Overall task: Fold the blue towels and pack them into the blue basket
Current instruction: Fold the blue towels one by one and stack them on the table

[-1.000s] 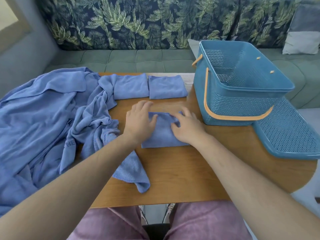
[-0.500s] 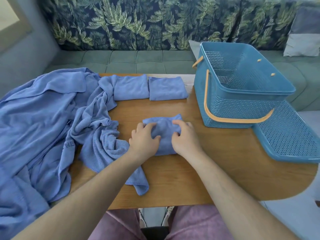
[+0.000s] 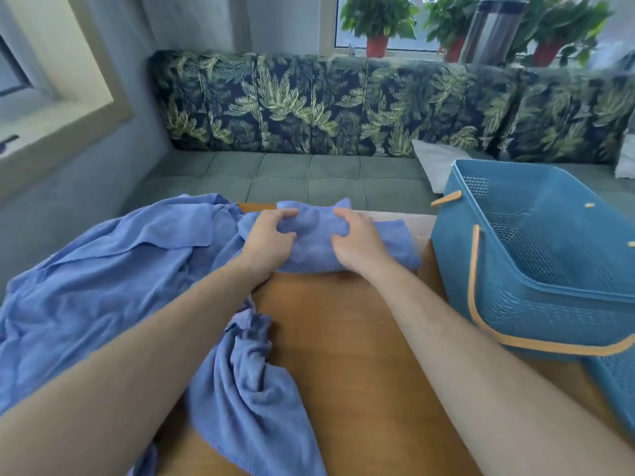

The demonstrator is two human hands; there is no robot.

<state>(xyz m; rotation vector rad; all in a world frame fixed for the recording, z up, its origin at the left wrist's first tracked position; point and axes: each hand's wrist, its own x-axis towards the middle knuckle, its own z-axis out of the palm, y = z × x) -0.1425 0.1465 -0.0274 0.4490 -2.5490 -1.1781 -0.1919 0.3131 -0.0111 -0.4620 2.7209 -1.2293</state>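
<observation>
A folded blue towel (image 3: 314, 243) is held between my left hand (image 3: 271, 238) and my right hand (image 3: 357, 243), lifted at the far side of the wooden table (image 3: 360, 338). It hides most of the folded towels lying there; one folded towel (image 3: 400, 242) shows just past my right hand. A heap of unfolded blue towels (image 3: 103, 276) covers the table's left side and trails toward me. The blue basket (image 3: 536, 286), with its orange handle (image 3: 476, 269) folded down, stands empty at the right.
The basket's blue perforated lid (image 3: 615, 386) lies at the right edge. Behind the table runs a green sofa (image 3: 309, 173) with leaf-print cushions and a white pillow (image 3: 436, 163). Potted plants (image 3: 378, 22) stand on the window sill.
Both hands closed on the folded towel, lifted it off the table's middle and carried it away from me to the far edge. The camera has tilted up.
</observation>
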